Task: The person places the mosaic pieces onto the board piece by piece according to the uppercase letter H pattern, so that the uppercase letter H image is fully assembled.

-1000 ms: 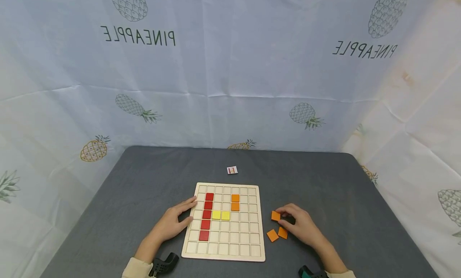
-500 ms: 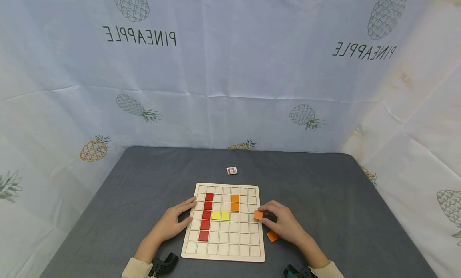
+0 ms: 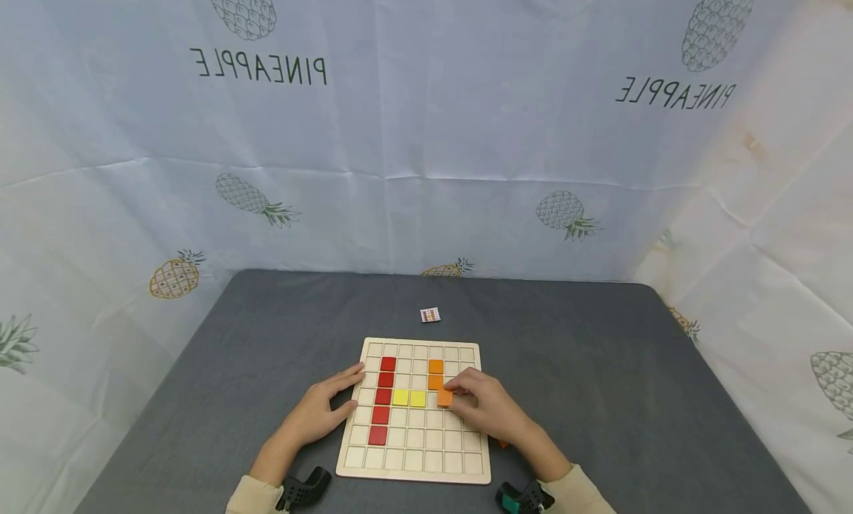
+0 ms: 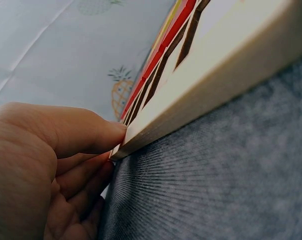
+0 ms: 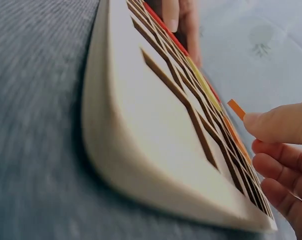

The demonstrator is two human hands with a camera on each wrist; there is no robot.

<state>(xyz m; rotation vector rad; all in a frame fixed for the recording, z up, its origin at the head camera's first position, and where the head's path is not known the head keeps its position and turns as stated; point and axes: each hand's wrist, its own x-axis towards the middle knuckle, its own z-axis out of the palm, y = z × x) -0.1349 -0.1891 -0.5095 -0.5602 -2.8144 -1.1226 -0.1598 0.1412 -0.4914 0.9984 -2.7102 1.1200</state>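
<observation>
A pale wooden grid board lies on the dark table. My right hand pinches an orange square tile between thumb and fingers, over the board just below two orange tiles set in a column. In the right wrist view, the held tile sticks out past the thumb tip, raised above the grid. Two yellow tiles sit side by side, touching a column of several red tiles. My left hand rests at the board's left edge, thumb and fingers spread; its thumb touches the rim.
A small card with a coloured grid pattern lies behind the board. Another orange tile peeks out beside the board, mostly hidden by the right hand. A pineapple-print curtain hangs beyond the table.
My right hand has taken an orange tile from the table right of the board and carried it left over the grid. The left hand has stayed at the board's edge.
</observation>
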